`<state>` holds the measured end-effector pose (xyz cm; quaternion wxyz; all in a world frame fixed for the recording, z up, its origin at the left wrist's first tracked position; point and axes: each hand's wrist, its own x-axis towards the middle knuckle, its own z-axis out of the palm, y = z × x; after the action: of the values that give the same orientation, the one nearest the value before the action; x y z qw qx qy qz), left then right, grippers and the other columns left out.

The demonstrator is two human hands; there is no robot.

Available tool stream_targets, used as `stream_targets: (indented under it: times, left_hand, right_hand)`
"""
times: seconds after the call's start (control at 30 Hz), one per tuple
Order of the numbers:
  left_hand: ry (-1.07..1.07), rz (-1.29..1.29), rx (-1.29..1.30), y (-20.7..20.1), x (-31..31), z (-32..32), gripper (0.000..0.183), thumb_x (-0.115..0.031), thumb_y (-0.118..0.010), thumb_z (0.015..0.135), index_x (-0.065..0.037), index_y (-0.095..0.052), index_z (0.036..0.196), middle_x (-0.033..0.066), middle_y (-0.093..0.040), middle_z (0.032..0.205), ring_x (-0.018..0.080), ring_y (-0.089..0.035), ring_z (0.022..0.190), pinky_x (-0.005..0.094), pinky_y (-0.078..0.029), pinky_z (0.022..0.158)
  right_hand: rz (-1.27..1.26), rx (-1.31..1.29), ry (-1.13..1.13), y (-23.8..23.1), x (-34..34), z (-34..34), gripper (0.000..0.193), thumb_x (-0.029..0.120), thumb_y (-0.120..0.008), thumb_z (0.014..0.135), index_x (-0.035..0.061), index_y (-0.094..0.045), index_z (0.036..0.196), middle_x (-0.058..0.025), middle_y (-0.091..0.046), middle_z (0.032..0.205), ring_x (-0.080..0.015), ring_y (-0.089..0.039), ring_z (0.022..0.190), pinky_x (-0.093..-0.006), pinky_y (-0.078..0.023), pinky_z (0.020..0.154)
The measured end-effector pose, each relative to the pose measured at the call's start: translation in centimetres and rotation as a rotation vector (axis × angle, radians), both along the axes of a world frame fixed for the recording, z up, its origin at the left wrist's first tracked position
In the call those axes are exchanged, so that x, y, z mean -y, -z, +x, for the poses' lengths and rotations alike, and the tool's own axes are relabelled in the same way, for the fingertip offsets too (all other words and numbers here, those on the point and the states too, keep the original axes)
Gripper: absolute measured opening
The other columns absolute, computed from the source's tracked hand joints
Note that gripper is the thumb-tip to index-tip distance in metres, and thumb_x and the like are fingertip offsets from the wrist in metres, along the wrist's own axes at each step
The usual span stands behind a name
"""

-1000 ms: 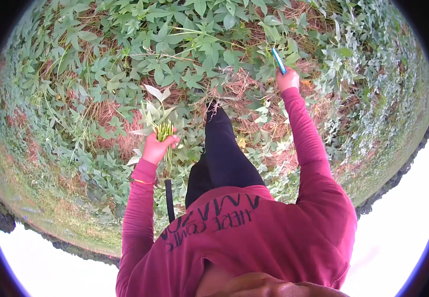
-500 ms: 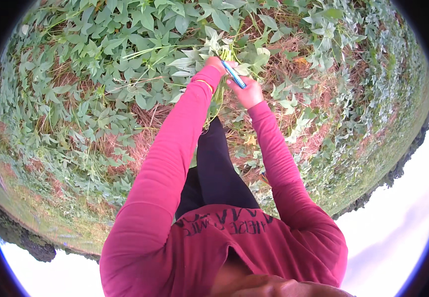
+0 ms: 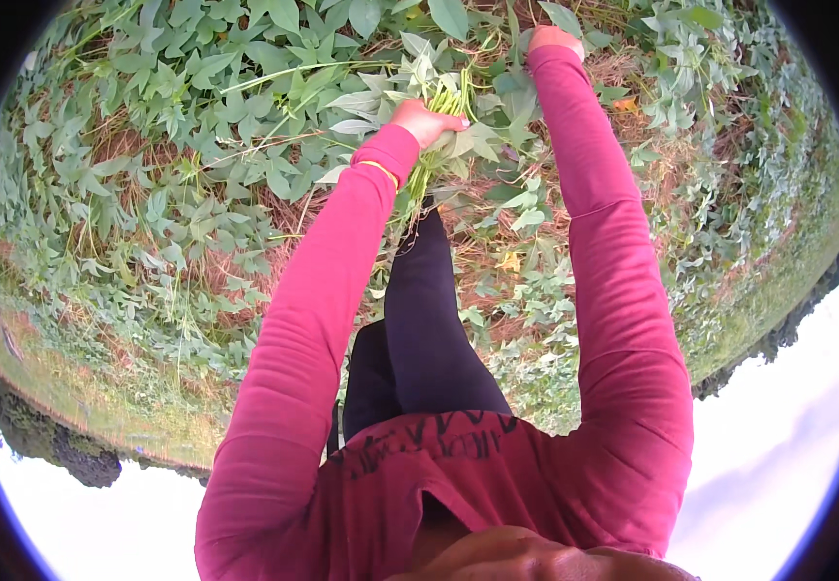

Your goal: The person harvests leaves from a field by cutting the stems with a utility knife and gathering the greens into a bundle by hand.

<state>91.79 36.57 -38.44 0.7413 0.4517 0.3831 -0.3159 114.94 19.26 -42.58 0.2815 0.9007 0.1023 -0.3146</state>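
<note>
Among leaves (image 3: pixel 216 68), left hand (image 3: pixel 429 124) clasps stems (image 3: pixel 447 101); right hand (image 3: pixel 555 41), grip hidden.

Pretty messy bunch of green stems (image 3: pixel 450 101) held in the left hand (image 3: pixel 421 124), pale leaves (image 3: pixel 359 102) sticking out around it, thin strands (image 3: pixel 416 192) trailing down below. A broad green leaf (image 3: pixel 562 17) sits just past the right hand (image 3: pixel 555 41); can't tell if they're touching.

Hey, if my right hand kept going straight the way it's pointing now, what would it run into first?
Probably the broad green leaf just beyond your right hand, near the picture's upper edge. Depth is unclear, so it may hang above the hand's path.
</note>
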Motion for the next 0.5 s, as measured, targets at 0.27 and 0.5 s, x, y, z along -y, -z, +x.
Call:
stream_targets:
  times: [0.27,0.5]
  left_hand:
    - [-0.108,0.294,-0.024,-12.6,1.9,-9.2,0.037,-0.023,-0.083,0.081,0.002,-0.066,0.103,0.0038,-0.072,0.092,0.0099,-0.065,0.079,0.0265,-0.051,0.077]
    - [0.022,0.35,0.118,-19.9,4.4,-17.2,0.03,-0.016,-0.08,0.084,-0.002,-0.067,0.106,0.0012,-0.071,0.09,0.0099,-0.065,0.078,0.0261,-0.052,0.075]
  right_hand:
    - [1.208,0.015,1.114,-18.6,0.4,-14.2,0.035,0.033,-0.067,0.094,-0.0016,-0.067,0.096,-0.0065,-0.065,0.074,-0.0134,-0.063,0.067,-0.0318,-0.053,0.064]
    - [1.29,-0.2,1.143,-22.2,-3.6,-29.9,0.03,0.019,-0.07,0.092,-0.0003,-0.067,0.116,-0.0027,-0.068,0.082,-0.0091,-0.06,0.074,-0.0252,-0.05,0.07]
